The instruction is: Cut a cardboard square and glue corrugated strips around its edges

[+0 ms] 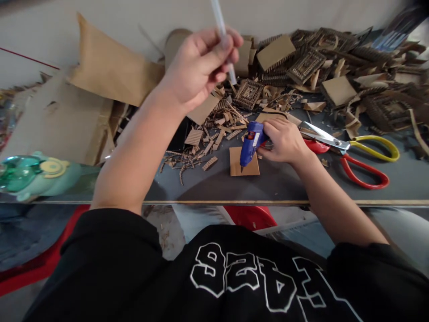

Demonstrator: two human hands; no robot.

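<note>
Raised over the table, my left hand [204, 65] pinches a translucent whitish glue stick [218, 15] between thumb and fingers. My right hand [283, 138] is wrapped round a blue hot glue gun [250, 143], whose nozzle points down at a small square of cardboard [236, 156]. The square lies flat near the table's front edge. Whether the nozzle touches it, I cannot tell. Beside my right wrist lie scissors [342, 144] with one yellow and one red handle, blades spread apart.
Cardboard scraps [217, 129] and corrugated strips litter the grey table [208, 190]. Stacked cardboard pieces [308, 67] fill the back right. Larger cardboard sheets [60, 118] and a brown paper piece [114, 62] stand at the left. A green bottle [56, 174] lies near the front left edge.
</note>
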